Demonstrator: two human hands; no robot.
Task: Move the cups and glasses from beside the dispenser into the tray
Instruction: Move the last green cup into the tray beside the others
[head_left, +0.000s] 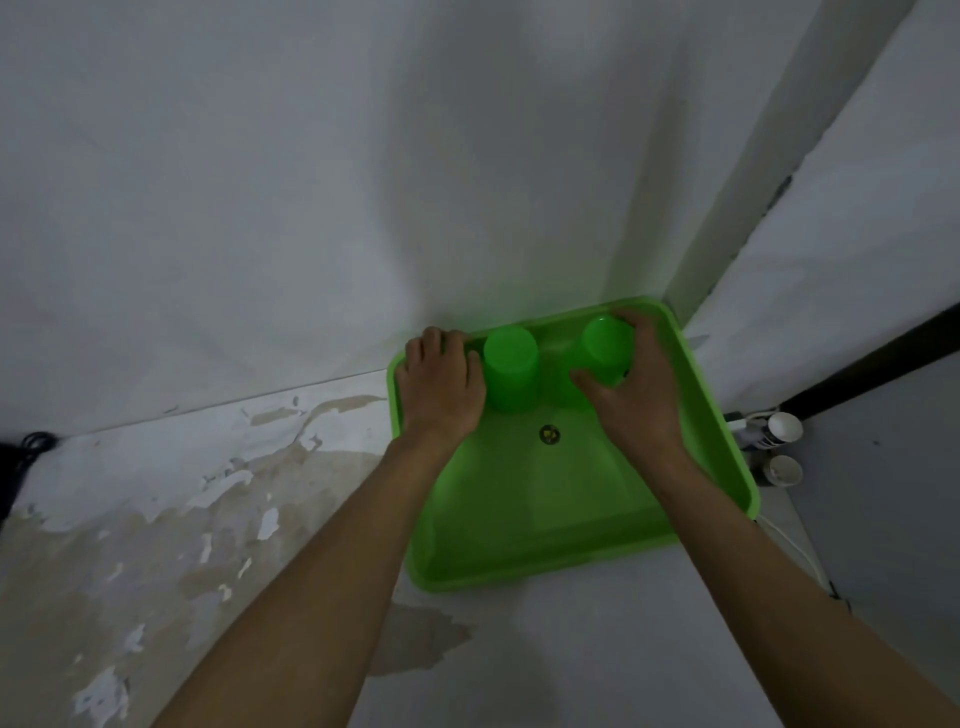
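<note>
A bright green tray (582, 519) lies on a worn white surface against the wall. Two green plastic cups stand upside down at its far end. The left cup (510, 370) has my left hand (440, 387) against its left side, with fingers over the tray's far left corner. My right hand (631, 387) wraps around the right cup (607, 349), thumb in front and fingers behind. A small round sticker (549, 434) marks the tray's floor.
The wall meets a corner just behind the tray. Two white cups (785, 427) (786, 470) and a white cable (795, 543) lie just past the tray's right rim. A dark band (872, 374) runs along the right wall. The surface on the left is stained and peeling.
</note>
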